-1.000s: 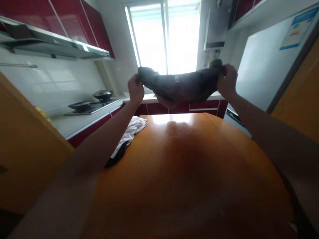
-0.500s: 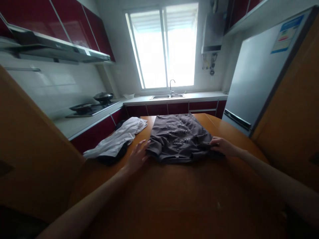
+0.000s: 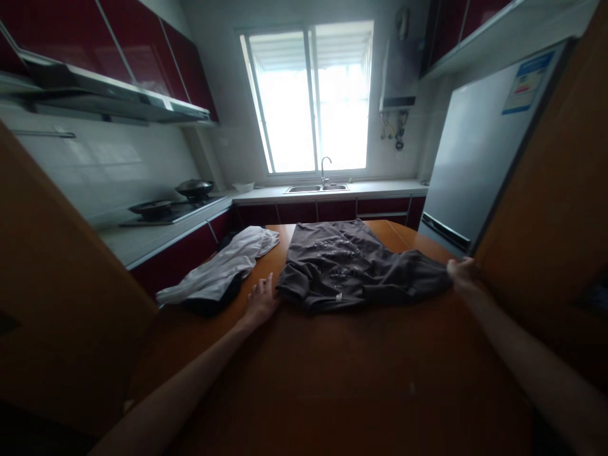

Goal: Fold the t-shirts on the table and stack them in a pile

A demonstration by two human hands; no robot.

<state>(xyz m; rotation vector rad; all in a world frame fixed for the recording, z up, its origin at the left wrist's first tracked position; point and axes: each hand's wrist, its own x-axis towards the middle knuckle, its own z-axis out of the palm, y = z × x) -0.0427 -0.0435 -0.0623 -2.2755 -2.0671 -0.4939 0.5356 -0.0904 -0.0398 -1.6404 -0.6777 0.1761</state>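
A dark grey shirt [image 3: 332, 259] with rows of raised or printed pattern lies spread on the wooden table [image 3: 342, 367]. A small white label shows near its closest edge, and the cloth is creased on the left. My right hand [image 3: 464, 272] grips the end of the sleeve that stretches out to the right. At the shirt's left corner rests my left hand [image 3: 262, 302], fingers apart, beside the cloth; whether the thumb side touches it is hard to tell. A white and black garment [image 3: 221, 269] lies further left on the table.
Behind the table runs a counter with a sink [image 3: 316, 188] and faucet below the window. Pans [image 3: 194, 188] sit on the stove at left. A silver fridge [image 3: 475, 145] stands to the right, and wooden panels flank both sides.
The shirt, earlier held up in both hands, came down flat on the table. Since then my right hand has drawn its sleeve out to the right, while my left stays at the left corner.
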